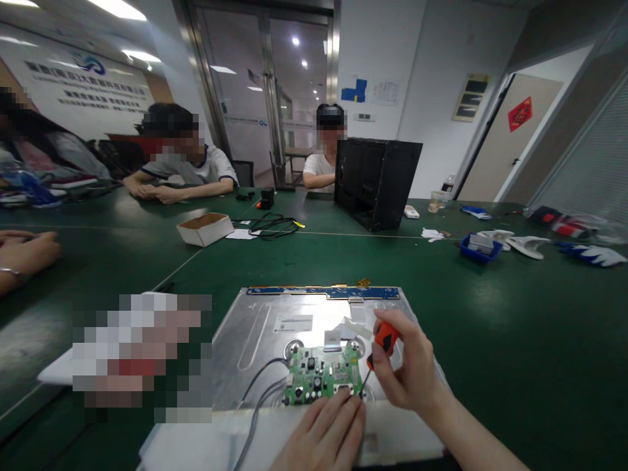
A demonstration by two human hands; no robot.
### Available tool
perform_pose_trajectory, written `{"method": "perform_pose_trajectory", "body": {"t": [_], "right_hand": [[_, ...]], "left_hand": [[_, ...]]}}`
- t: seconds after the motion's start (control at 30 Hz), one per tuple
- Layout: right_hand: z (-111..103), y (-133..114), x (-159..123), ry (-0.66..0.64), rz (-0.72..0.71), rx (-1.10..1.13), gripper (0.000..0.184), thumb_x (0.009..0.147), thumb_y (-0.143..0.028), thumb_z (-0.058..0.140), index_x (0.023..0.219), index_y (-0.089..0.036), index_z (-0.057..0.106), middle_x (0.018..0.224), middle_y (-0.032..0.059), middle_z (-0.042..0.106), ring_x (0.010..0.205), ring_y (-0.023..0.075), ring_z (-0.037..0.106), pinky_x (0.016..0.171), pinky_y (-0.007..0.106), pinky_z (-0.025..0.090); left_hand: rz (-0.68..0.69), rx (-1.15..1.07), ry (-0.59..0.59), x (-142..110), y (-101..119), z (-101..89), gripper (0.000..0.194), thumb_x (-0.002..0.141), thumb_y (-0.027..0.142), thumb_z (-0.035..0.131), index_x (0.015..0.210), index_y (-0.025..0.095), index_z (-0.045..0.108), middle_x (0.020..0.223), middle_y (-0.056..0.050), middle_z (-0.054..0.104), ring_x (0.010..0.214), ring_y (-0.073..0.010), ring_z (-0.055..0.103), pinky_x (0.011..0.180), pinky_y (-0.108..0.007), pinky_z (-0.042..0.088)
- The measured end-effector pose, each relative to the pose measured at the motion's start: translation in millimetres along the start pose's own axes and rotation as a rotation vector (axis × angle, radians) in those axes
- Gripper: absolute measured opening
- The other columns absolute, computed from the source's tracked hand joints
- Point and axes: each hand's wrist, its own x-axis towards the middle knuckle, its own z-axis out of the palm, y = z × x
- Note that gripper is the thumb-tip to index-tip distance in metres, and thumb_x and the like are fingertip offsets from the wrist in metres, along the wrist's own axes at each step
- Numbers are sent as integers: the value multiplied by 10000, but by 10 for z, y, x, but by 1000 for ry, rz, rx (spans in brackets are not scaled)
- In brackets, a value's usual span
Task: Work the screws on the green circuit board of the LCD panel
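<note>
A metal-backed display panel (255, 340) lies before me, with a green circuit board (318, 369) on it. My right hand (409, 363) grips a screwdriver (384, 338) by its red and black handle. Its thin shaft slants down to the board's lower right corner; the tip's exact contact is hard to make out. Stretched fingers of my left hand (331, 428) rest on the board's near edge, close to that tip. Grey cables (260, 412) run from the board's left side. A blue circuit strip (294, 292) lines the panel's far edge, and a whitish sheet (196, 438) covers its near part.
Beyond the panel stands a black computer case (377, 183). An open white box (205, 229) and black cables (275, 226) lie left of it. A blue tray (481, 248) and gloves (591, 254) are at right. Several people sit around the green table (515, 340).
</note>
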Motion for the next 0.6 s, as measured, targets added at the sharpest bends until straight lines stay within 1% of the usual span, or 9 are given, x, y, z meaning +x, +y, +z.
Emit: {"method": "perform_pose_trajectory", "body": {"t": [0.17,0.3,0.43,0.6], "right_hand": [[22,-20,-2,34,11,-85,383,916,-160,509,1294,-194,452,672,-49,575,439,116,514,421,225,439],[28,-20,-15,40,-2,-111,324,949,-191,524,1268,-191,468,647,-58,583,422,111,526,432,222,457],[7,-14,-9,17,-11,-108,309,969,-218,494,1274,-176,472,687,-30,611,439,119,543,446,241,461],[-28,-5,2,-30,5,-12,376,966,-212,402,1335,-152,450,729,2,594,506,148,575,448,267,443]], "left_hand": [[-12,-7,-1,-4,3,15,492,1083,521,418,1210,110,656,1170,-85,706,1096,-228,614,943,-323,468],[-18,-16,-11,6,13,8,481,1092,502,402,1204,111,658,1170,-86,709,1099,-231,619,947,-326,475],[-4,-12,-15,-2,19,15,480,1075,517,444,1205,109,662,1163,-94,708,1099,-237,616,944,-326,480],[-5,-14,22,0,7,11,491,1102,490,374,1187,112,676,1155,-87,710,1105,-234,609,953,-317,466]]}}
